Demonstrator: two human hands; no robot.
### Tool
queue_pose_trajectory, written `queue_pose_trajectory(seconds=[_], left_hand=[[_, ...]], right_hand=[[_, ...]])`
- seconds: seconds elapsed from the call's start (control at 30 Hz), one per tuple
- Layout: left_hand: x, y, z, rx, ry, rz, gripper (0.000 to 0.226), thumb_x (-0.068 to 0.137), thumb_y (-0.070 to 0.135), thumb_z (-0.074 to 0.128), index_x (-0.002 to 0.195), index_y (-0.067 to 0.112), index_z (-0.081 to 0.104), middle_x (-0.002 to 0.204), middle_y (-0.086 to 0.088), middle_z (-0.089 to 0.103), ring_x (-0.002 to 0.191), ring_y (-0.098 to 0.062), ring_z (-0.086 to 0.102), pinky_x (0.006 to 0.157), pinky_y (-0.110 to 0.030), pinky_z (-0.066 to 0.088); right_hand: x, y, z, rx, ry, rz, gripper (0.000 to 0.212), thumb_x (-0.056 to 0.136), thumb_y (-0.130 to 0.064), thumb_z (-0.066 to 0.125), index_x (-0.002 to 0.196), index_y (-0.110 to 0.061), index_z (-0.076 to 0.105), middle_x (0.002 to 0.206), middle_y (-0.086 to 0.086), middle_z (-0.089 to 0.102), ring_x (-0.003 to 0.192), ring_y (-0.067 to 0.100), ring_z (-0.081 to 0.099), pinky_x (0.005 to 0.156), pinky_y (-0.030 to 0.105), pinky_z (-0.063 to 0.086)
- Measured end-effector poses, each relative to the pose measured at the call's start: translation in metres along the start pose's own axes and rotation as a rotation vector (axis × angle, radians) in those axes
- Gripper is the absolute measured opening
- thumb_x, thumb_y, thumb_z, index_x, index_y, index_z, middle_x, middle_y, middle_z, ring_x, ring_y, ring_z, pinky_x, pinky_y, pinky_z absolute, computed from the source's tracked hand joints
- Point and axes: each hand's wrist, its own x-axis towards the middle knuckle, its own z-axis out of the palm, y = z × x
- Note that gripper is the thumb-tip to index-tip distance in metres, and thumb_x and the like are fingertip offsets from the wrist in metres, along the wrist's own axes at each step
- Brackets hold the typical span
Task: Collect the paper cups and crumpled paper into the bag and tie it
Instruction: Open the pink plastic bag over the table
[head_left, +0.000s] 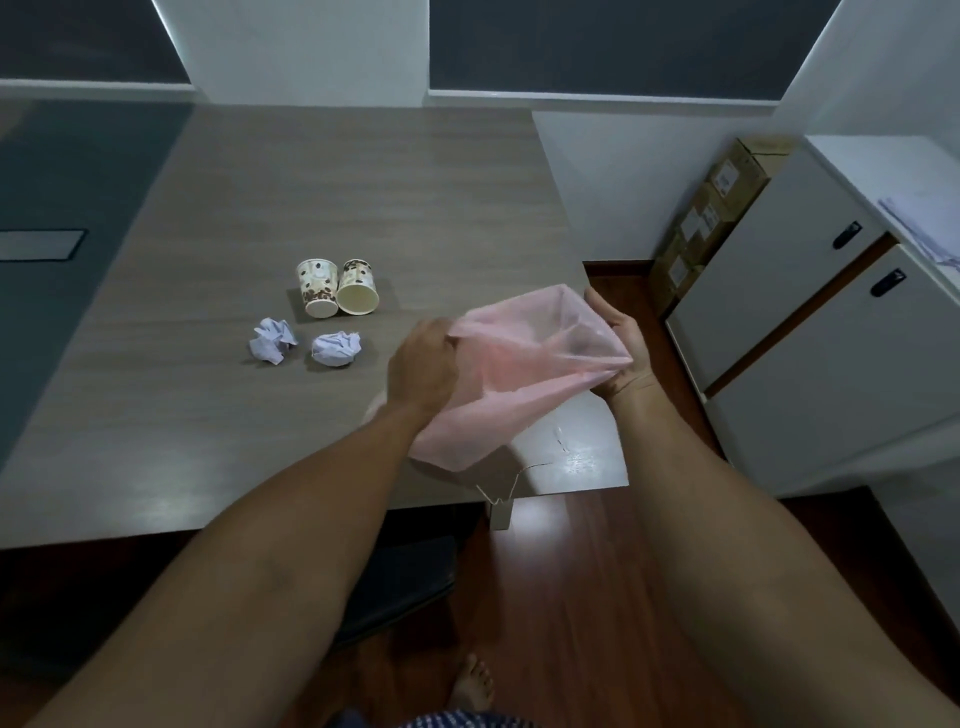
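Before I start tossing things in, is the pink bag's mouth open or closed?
Open. The left hand and right hand hold the pink bag by its rim, spread wide.

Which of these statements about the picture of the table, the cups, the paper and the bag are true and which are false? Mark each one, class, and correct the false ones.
1. Both hands hold the pink bag open: left hand, right hand. True.
2. The two paper cups stand upright. False: both lie on their sides, next to each other.
3. Two balls of crumpled paper lie on the table. True.
4. One cup is already in the bag. False: both cups are on the table.
5. The crumpled paper lies nearer the person than the cups. True.
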Motion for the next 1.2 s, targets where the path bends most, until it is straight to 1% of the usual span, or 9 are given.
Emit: queue_pose_trajectory(seconds=[0.17,0.37,0.5,0.6,0.73,0.87,1.0,1.1,1.2], left_hand=[[0.022,-0.02,-0.021,0.009,-0.031,-0.087,0.011,0.1,0.019,0.038,0.097,0.016,0.048,0.1,-0.02,0.064,0.089,-0.043,0.059,0.072,-0.048,0.048],[0.033,-0.001,-0.026,-0.077,-0.015,-0.115,0.016,0.1,0.018,0.035,0.103,0.015,0.051,0.099,-0.02,0.064,0.088,-0.043,0.06,0.073,-0.047,0.05],[0.039,0.004,-0.028,-0.078,0.006,-0.105,0.013,0.1,0.014,0.036,0.102,0.013,0.049,0.091,-0.016,0.06,0.087,-0.043,0.058,0.068,-0.042,0.041],[0.046,-0.004,-0.04,0.015,0.079,-0.157,0.018,0.099,0.012,0.037,0.111,0.013,0.051,0.103,-0.022,0.064,0.094,-0.043,0.06,0.074,-0.046,0.045],[0.046,-0.038,-0.063,-0.026,0.262,-0.474,0.03,0.095,0.007,0.041,0.122,0.012,0.053,0.122,-0.02,0.061,0.112,-0.041,0.058,0.089,-0.044,0.045],[0.043,-0.049,-0.069,-0.046,0.301,-0.568,0.031,0.095,0.006,0.04,0.125,0.009,0.046,0.126,-0.021,0.06,0.114,-0.042,0.059,0.09,-0.046,0.044],[0.036,-0.046,-0.068,-0.015,0.347,-0.439,0.039,0.088,-0.004,0.037,0.123,0.011,0.042,0.123,-0.018,0.056,0.107,-0.042,0.058,0.079,-0.043,0.039],[0.028,-0.046,-0.066,0.042,0.206,-0.169,0.039,0.079,-0.01,0.033,0.097,0.022,0.046,0.115,-0.003,0.045,0.096,-0.038,0.054,0.072,-0.04,0.038],[0.023,-0.047,-0.066,0.059,0.092,-0.038,0.032,0.079,-0.007,0.04,0.085,0.02,0.055,0.136,0.001,0.045,0.106,-0.025,0.051,0.081,-0.037,0.043]], right_hand=[[-0.004,-0.02,-0.029,-0.085,0.17,0.158,0.038,0.098,-0.036,0.061,0.107,-0.001,0.071,0.097,0.015,0.074,0.086,0.03,0.075,0.073,0.042,0.064],[0.01,0.003,-0.002,-0.524,0.623,-0.597,0.094,0.075,-0.081,0.063,0.142,-0.017,0.044,0.136,0.008,0.054,0.122,0.02,0.056,0.099,0.041,0.051],[0.021,0.066,0.014,-0.701,0.558,-0.298,0.124,0.072,-0.04,0.09,0.159,-0.037,0.001,0.159,0.017,0.029,0.137,0.038,0.043,0.109,0.055,0.041],[0.032,0.076,0.012,-0.811,0.521,-0.301,0.119,0.078,0.0,0.08,0.158,-0.038,0.002,0.153,0.016,0.032,0.133,0.042,0.047,0.105,0.056,0.045],[0.029,0.049,-0.015,-1.09,0.498,-0.475,0.108,0.078,-0.005,0.084,0.155,-0.035,0.016,0.158,0.012,0.026,0.137,0.035,0.043,0.108,0.053,0.043],[0.029,0.029,-0.02,-1.197,0.454,-0.548,0.062,0.084,0.001,0.072,0.128,-0.021,0.035,0.122,0.015,0.052,0.112,0.033,0.059,0.091,0.049,0.058],[0.031,0.02,-0.003,-1.265,0.404,-0.655,0.034,0.083,0.007,0.054,0.103,-0.017,0.041,0.111,0.009,0.05,0.1,0.027,0.056,0.083,0.044,0.058],[0.03,0.025,0.005,-1.465,0.286,-0.76,0.034,0.078,0.014,0.045,0.083,-0.019,0.052,0.118,0.0,0.049,0.1,0.015,0.051,0.073,0.021,0.052],[0.029,0.033,0.004,-1.437,0.302,-0.723,0.03,0.083,0.006,0.05,0.092,-0.016,0.068,0.128,0.0,0.056,0.113,0.02,0.057,0.081,0.02,0.056]])
